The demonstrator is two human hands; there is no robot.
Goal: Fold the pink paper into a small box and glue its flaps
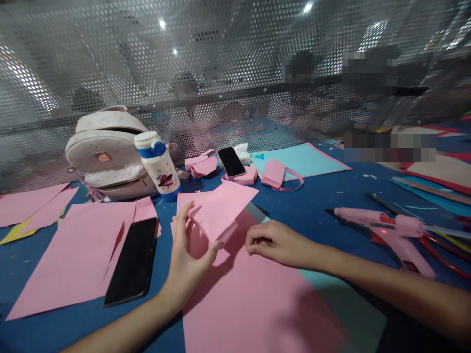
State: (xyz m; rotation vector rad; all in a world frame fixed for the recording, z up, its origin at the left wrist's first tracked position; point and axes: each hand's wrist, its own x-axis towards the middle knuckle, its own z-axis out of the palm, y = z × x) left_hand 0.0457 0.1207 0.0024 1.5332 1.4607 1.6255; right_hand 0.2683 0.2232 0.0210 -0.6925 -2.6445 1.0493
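Between the thumb and fingers of my left hand [193, 250] is a folded piece of pink paper [224, 208], tilted above the table. My right hand [270, 240] rests just right of it with curled fingers, on or close to a large pink sheet [250, 304]. Whether those fingers pinch anything is hidden. Under the large sheet, a light blue sheet [342, 299] shows along its right side. A pink glue gun [386, 228] with a glowing red light lies to the right of my right hand.
Left of my hands lies a black phone [132, 264] on pink sheets [73, 255]. Behind stand a white backpack [106, 152] and a drinking bottle [158, 169]. Another phone [231, 162] leans on small pink paper pieces near a folded paper bag [273, 174]. A perforated metal screen [228, 59] rises behind.
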